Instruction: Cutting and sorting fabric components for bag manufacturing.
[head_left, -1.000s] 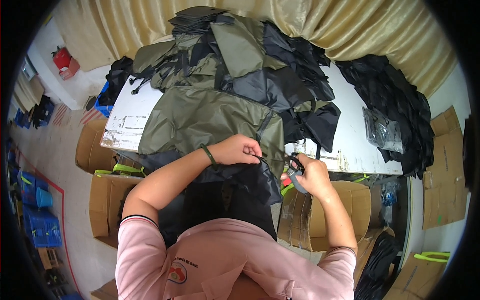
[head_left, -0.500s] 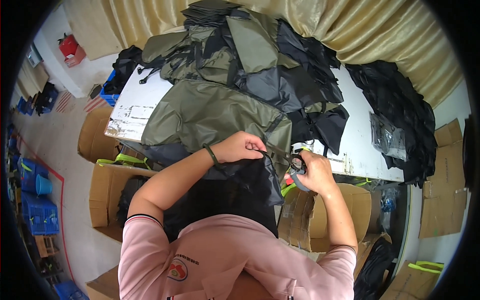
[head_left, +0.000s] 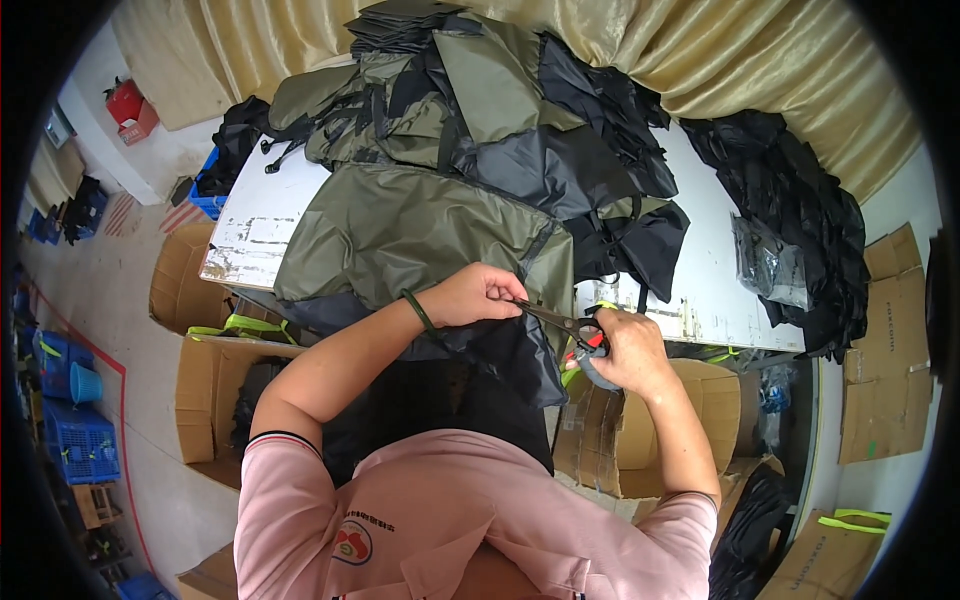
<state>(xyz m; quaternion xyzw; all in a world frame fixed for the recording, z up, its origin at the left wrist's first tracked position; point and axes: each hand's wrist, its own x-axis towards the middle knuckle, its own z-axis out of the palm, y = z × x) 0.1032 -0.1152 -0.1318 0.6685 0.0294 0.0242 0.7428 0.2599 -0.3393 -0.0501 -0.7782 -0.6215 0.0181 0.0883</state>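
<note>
My left hand [head_left: 488, 293] is closed, pinching the edge of an olive-green and black fabric piece [head_left: 420, 225] that drapes over the table's near edge. In my right hand [head_left: 630, 350] is a pair of scissors [head_left: 562, 319] with dark handles, my fingers wrapped round them. Their blades point left, and the tips reach the fabric edge right by my left fingertips. Whether the blades are parted is hard to make out. Black fabric [head_left: 515, 365] hangs below my left hand toward my lap.
A heap of olive and black fabric pieces [head_left: 500, 90] covers the back of the white table [head_left: 245, 240]. At right lie black fabric [head_left: 810, 220] and a clear plastic packet [head_left: 768, 262]. Open cardboard boxes [head_left: 205, 400] stand below the table at left, with another box [head_left: 690, 420] at right.
The scissors have swung left, bringing their tips to the fabric edge at my left fingers. My left hand keeps its pinch, and the whole view has shifted slightly.
</note>
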